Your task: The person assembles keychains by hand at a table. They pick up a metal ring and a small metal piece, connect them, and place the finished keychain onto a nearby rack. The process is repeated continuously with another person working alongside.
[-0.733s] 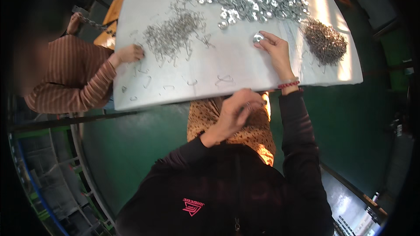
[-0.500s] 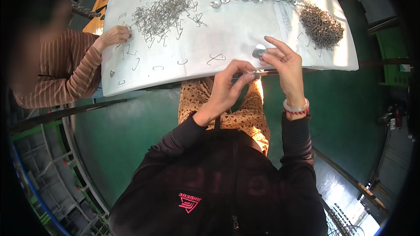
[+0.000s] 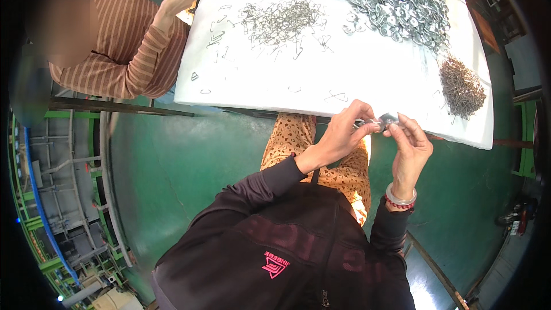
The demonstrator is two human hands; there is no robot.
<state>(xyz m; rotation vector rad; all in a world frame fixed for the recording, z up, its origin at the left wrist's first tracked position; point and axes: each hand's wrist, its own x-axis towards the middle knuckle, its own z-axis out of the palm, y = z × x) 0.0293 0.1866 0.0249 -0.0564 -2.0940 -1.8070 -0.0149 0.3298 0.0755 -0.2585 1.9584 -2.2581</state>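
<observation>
Close to the table's front edge, my two hands meet in front of my lap. Pinched in my right hand (image 3: 412,142) is a shiny round metal disc (image 3: 389,119), like a domed washer. My left hand (image 3: 348,128) is closed, thumb against fingers, on a small bent wire hook (image 3: 360,121) mostly covered by the fingertips. The hook's end meets the left side of the disc; whether it passes through the disc's hole is hidden.
The white-covered table (image 3: 252,80) bears a pile of discs (image 3: 390,3), a heap of wire hooks (image 3: 281,20) and a brownish heap of small metal pieces (image 3: 462,87). Single hooks lie about. At the left sits a person in a striped top (image 3: 135,40).
My right hand has brought the disc down against my left fingertips. The other person's hand has come away from the hooks to the table's far left edge. The view has shifted.
</observation>
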